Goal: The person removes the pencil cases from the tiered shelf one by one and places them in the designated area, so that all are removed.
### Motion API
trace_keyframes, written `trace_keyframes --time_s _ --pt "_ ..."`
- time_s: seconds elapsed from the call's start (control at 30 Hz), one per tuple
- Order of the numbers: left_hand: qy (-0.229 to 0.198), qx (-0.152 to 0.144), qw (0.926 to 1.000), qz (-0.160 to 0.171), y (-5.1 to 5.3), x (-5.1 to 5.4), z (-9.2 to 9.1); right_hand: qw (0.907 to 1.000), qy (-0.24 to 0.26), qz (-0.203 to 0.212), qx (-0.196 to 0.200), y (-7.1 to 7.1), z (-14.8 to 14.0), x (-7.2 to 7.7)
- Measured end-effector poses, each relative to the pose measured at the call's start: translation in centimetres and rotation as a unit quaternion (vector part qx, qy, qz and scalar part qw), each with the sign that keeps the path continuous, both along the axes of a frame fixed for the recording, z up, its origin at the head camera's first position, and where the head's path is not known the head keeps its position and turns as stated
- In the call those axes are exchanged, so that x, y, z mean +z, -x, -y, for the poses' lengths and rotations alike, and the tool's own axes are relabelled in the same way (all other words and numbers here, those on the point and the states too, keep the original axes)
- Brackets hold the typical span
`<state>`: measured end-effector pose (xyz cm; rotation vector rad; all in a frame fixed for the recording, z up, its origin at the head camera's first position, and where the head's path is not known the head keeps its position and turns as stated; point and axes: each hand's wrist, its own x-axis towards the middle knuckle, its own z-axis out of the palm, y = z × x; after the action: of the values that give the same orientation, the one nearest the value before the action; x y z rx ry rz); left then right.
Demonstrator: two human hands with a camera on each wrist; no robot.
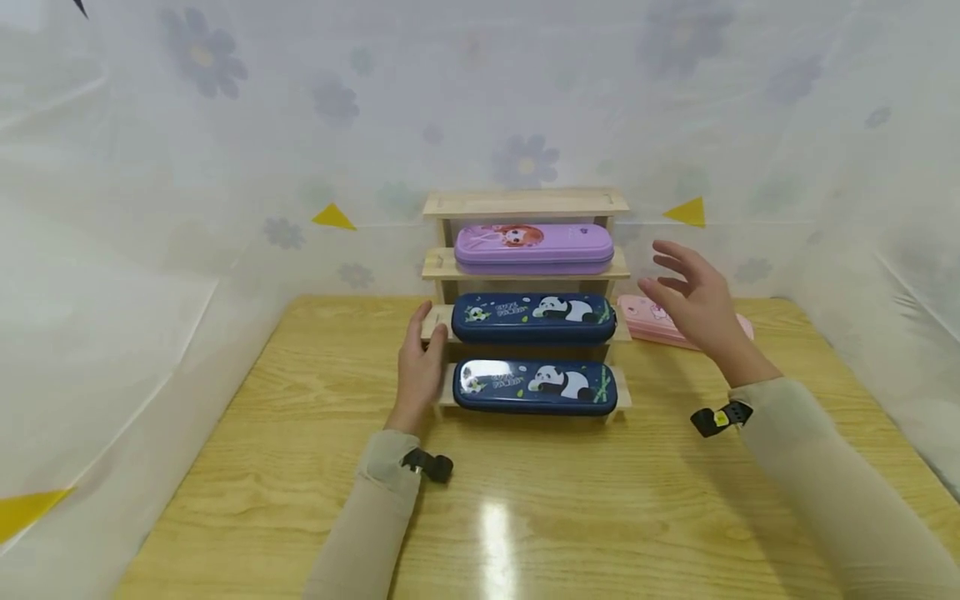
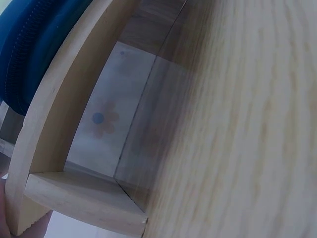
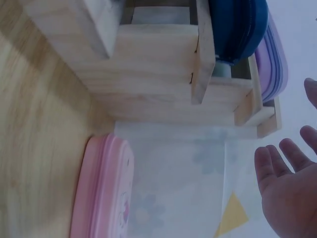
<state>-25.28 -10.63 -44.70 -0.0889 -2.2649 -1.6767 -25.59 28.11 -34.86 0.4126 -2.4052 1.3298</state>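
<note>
A stepped wooden rack (image 1: 525, 202) with several shelves stands on the table. My left hand (image 1: 420, 371) holds the left end of one of its lower shelves; in the left wrist view, skin shows on both sides of the board's end (image 2: 22, 213). One shelf bears a purple pencil case (image 1: 566, 250) with a cartoon girl. Below it lie an upper navy panda pencil case (image 1: 510, 332) and a lower one (image 1: 517, 402). My right hand (image 1: 697, 304) hovers with fingers spread, holding nothing, above a pink pencil case (image 1: 641, 318) beside the rack.
The wood-grained table (image 1: 315, 500) carries the rack and the pink case. Pale flower-printed sheeting (image 1: 480, 100) hangs behind and along both sides. Yellow triangles (image 1: 686, 212) mark the sheeting. The uppermost shelf bears no case.
</note>
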Motion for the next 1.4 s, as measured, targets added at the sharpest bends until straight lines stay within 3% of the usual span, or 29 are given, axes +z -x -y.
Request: trace_keyframes --time_s 0.37,0.7,1.4 --pt "0.0 -0.003 1.0 -0.002 0.0 0.1 0.0 0.9996 -0.011 -0.009 0.024 1.3 2.5 1.2" --pt "-0.005 -0.006 1.0 0.003 0.0 0.1 -0.1 0.9978 -0.021 -0.059 0.021 2.3 4.3 1.1" --pt "-0.008 -0.001 1.0 0.004 0.1 0.0 -0.1 0.9979 -0.028 0.0 0.058 4.1 6.0 1.5"
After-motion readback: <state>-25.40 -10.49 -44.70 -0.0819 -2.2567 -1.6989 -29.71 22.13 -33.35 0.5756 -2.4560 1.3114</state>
